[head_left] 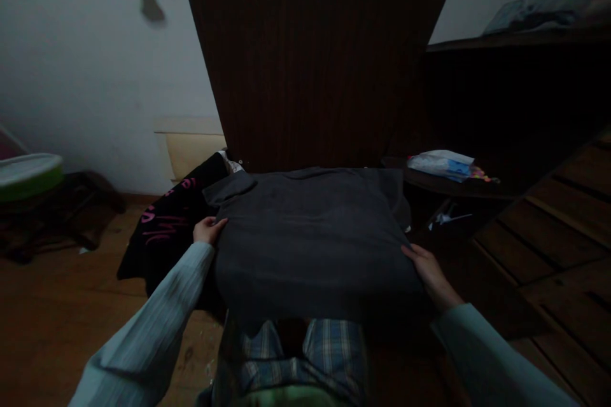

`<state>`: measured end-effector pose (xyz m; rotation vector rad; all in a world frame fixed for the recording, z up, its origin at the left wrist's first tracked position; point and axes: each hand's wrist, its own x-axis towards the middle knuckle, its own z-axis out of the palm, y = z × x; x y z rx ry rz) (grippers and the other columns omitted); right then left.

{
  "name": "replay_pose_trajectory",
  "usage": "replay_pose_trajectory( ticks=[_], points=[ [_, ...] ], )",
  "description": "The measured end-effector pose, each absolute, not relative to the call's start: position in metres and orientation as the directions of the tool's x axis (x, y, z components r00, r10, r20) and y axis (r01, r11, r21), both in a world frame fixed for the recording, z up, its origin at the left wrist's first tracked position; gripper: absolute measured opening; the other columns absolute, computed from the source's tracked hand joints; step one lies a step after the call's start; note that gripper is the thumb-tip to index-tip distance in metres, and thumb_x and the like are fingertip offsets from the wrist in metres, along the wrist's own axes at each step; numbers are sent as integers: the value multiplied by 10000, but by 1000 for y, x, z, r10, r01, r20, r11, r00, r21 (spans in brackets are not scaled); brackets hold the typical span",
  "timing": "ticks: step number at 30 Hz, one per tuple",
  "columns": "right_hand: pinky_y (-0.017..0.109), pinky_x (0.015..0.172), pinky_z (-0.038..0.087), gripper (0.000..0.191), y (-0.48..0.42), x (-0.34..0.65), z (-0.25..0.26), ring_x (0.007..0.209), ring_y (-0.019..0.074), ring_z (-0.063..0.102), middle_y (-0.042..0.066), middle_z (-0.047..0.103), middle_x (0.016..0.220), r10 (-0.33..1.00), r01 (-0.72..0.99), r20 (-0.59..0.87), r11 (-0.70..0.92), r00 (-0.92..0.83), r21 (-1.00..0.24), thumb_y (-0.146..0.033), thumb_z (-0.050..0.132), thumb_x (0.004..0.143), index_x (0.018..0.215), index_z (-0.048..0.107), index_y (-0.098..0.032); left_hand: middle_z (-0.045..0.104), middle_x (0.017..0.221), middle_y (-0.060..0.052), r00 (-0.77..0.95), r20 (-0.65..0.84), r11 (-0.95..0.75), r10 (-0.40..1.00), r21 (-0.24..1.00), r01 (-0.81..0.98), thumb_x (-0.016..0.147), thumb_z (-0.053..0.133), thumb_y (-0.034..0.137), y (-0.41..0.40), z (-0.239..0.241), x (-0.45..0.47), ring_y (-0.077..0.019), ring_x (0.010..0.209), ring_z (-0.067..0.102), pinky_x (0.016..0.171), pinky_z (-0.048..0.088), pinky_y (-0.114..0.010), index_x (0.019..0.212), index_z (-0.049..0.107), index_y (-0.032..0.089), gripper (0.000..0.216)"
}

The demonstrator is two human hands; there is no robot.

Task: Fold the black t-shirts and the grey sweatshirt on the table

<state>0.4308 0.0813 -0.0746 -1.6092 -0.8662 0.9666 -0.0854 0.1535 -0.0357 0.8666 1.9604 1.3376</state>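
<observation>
A dark grey T-shirt (310,235) is spread out in front of me, its collar end away from me and its hem hanging towards my lap. My left hand (209,229) pinches its left side edge, below the short sleeve. On the opposite edge, my right hand (427,267) grips the cloth between thumb and fingers. Whatever supports the shirt is hidden under it. Close to my left hand lies a black garment (167,222) with pink lettering, draped over something I cannot make out.
A dark wooden panel (315,63) stands behind the shirt. To the right, a low shelf (415,181) bears a white and blue packet (443,164). Wooden slats (558,254) run along the far right. At left, a green-rimmed round object (31,175) sits on a dark stand.
</observation>
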Motion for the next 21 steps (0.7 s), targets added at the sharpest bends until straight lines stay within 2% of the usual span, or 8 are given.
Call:
replay_pose_trajectory(
  ticks=[4, 8, 11, 13, 15, 17, 21],
  points=[
    [321, 590, 485, 329, 81, 431, -75, 635, 220, 631, 37, 689, 680, 887, 37, -190, -225, 420, -974, -401, 672, 498, 727, 644, -166, 507, 481, 36, -641, -116, 292, 759, 940, 175, 463, 734, 263, 145, -34, -84, -149, 559, 564, 539, 436, -238, 543, 522, 166, 247],
    [302, 567, 479, 344, 79, 428, -71, 619, 212, 625, 33, 686, 677, 908, 97, -151, -204, 390, -974, -433, 673, 512, 724, 647, -164, 588, 557, 13, -583, -135, 241, 801, 965, 108, 536, 713, 300, 125, -28, -74, -121, 518, 567, 505, 446, -217, 684, 581, 152, 247],
    [312, 569, 488, 338, 76, 423, -66, 634, 228, 632, 39, 686, 661, 913, 126, -117, -179, 392, -976, -447, 666, 515, 714, 643, -175, 633, 641, 15, -491, -144, 139, 859, 989, -48, 568, 710, 228, 105, -23, -68, -99, 541, 591, 522, 463, -189, 833, 590, 160, 299],
    [319, 573, 494, 333, 75, 419, -62, 643, 236, 637, 41, 685, 652, 921, 140, -100, -164, 377, -976, -457, 658, 520, 708, 638, -183, 654, 676, 8, -399, -194, 124, 896, 973, -195, 571, 709, 154, 93, -21, -65, -104, 580, 617, 554, 484, -184, 854, 589, 161, 307],
    [323, 571, 495, 338, 74, 416, -58, 639, 238, 637, 43, 687, 659, 927, 139, -101, -161, 361, -977, -468, 654, 515, 704, 630, -188, 671, 684, -21, -271, -303, 233, 914, 937, -259, 589, 701, 122, 82, -20, -62, -137, 618, 643, 589, 511, -213, 815, 600, 149, 249],
    [325, 570, 493, 353, 73, 414, -56, 622, 235, 634, 44, 689, 670, 923, 114, -123, -176, 365, -978, -471, 661, 493, 703, 619, -190, 683, 684, -49, -164, -404, 361, 900, 902, -238, 622, 686, 130, 74, -20, -58, -176, 645, 659, 609, 530, -250, 764, 610, 142, 161],
    [322, 588, 488, 384, 74, 413, -55, 645, 238, 633, 50, 691, 700, 904, 78, -148, -194, 401, -978, -464, 678, 444, 702, 610, -187, 698, 703, -67, -163, -449, 421, 879, 890, -176, 654, 679, 170, 63, -18, -56, -208, 712, 672, 646, 542, -271, 723, 612, 148, 98]
  ],
)
